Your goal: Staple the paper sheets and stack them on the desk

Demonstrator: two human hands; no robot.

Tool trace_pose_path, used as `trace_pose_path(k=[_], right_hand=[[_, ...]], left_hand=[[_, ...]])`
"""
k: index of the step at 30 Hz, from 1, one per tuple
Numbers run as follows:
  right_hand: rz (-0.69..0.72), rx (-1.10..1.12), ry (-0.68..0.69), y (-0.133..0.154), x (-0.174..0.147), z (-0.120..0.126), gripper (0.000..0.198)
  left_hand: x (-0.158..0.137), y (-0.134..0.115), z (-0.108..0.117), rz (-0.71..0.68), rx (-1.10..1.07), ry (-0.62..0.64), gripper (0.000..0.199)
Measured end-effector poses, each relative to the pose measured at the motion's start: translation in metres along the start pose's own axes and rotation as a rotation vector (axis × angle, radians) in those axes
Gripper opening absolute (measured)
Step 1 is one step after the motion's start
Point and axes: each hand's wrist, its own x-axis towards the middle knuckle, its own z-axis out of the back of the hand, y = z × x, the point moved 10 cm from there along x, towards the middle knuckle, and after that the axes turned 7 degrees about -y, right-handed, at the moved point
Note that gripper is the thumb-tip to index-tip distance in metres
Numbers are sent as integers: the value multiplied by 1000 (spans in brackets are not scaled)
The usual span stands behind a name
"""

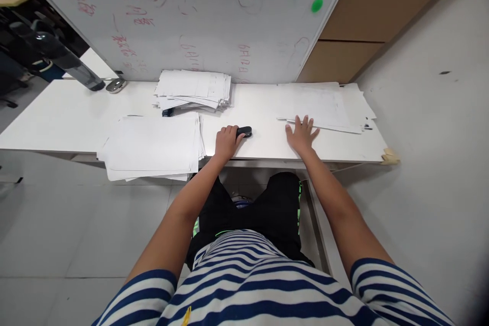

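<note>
My left hand [227, 142] is wrapped round a small black stapler [245, 132] on the white desk; its far part is under my fingers. My right hand [303, 136] lies flat with fingers spread, its fingertips on the front edge of some white sheets [317, 104] at the right. To the left of the stapler is a wide pile of paper [153, 145], overhanging the desk's front edge. Behind that, a second stack of paper [193, 86] sits unevenly against the whiteboard, with a dark object [167, 112] partly hidden under its front.
A whiteboard [214, 20] with red writing and a green magnet [317, 5] stands along the desk's back. At the left end are a dark bottle [72, 61] and a shiny oval object [115, 85]. Tape [390, 157] covers the desk's right corner, near a wall.
</note>
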Motion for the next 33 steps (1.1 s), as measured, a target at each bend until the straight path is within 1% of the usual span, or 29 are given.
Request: trace_pose_path(k=[3, 5, 6, 8, 10, 11, 12, 13, 14, 16, 17, 18, 19, 21, 24, 29, 33], right_hand=[[9, -14, 62, 4, -6, -9, 80], [4, -35, 79, 3, -6, -11, 82], [5, -46, 82, 2, -6, -12, 82], [5, -61, 83, 1, -6, -12, 81], [0, -53, 76, 0, -5, -11, 80], [-3, -42, 72, 0, -6, -11, 80], [-5, -31, 67, 0, -6, -11, 80], [-4, -21, 61, 0, -6, -11, 79], [-1, -15, 55, 1, -6, -11, 79], [3, -14, 47, 0, -6, -11, 80], [5, -14, 46, 0, -5, -12, 80], [5, -14, 43, -1, -5, -12, 80], [5, -12, 42, -1, -5, -12, 81], [5, -5, 39, -2, -5, -12, 81], [8, -3, 43, -2, -6, -12, 81], [11, -10, 43, -2, -6, -11, 80], [22, 10, 49, -2, -6, -12, 78]], left_hand=[[-3, -5, 9, -19, -56, -78, 51], [-8, -5, 22, -12, -66, -153, 52], [-11, -1, 31, 18, -57, -190, 50], [-18, 20, 53, 143, -24, -267, 46], [-26, 56, 80, 311, 15, -332, 45], [-30, 77, 91, 388, 33, -344, 45], [-34, 98, 101, 457, 49, -336, 46], [-37, 119, 107, 510, 63, -300, 50], [-41, 139, 110, 563, 80, -248, 58], [-49, 171, 103, 629, 92, -99, 79], [-52, 181, 98, 638, 94, -35, 84], [-56, 187, 92, 635, 95, 9, 86], [-58, 190, 88, 626, 97, 31, 84], [-62, 191, 83, 622, 102, 22, 80], [-64, 189, 80, 636, 95, 21, 82], [-60, 184, 85, 629, 73, 48, 91], [-57, 183, 87, 614, 74, 62, 85]])
